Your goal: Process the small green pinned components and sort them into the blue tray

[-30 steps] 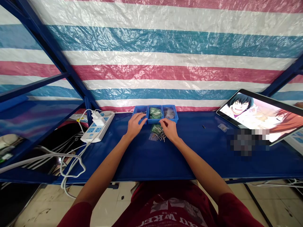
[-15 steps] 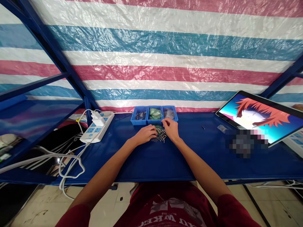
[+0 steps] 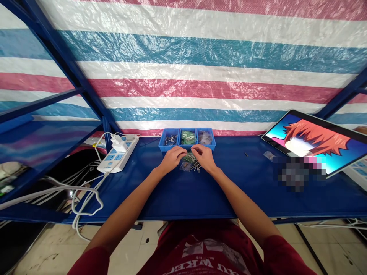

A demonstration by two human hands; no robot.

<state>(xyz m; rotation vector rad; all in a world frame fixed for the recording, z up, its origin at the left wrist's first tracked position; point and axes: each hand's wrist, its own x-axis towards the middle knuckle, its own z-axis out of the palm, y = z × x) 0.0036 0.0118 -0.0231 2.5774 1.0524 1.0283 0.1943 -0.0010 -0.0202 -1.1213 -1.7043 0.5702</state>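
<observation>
My left hand (image 3: 173,159) is closed in a pinch just in front of the blue bins. My right hand (image 3: 204,157) faces it, its thumb and fingers also pressed together. Whatever the fingertips hold is too small to make out. Below and between both hands lies a pile of thin metal pins (image 3: 196,167), with a green packet (image 3: 189,157) among them. A small clear plastic bag (image 3: 185,165) rests at the pile's left side, near my left hand.
Behind the hands stand three joined blue bins, holding dark metal rods (image 3: 171,140), green packets (image 3: 188,137) and clear bags (image 3: 204,137). A power strip (image 3: 118,154) with white cables is at left. Rightward lie a single pin (image 3: 246,154), a small bag (image 3: 268,155) and a lit screen (image 3: 318,143).
My right hand has shifted left and my left hand slightly back, so their fingertips are now close together. The clear bag by the pile shows more.
</observation>
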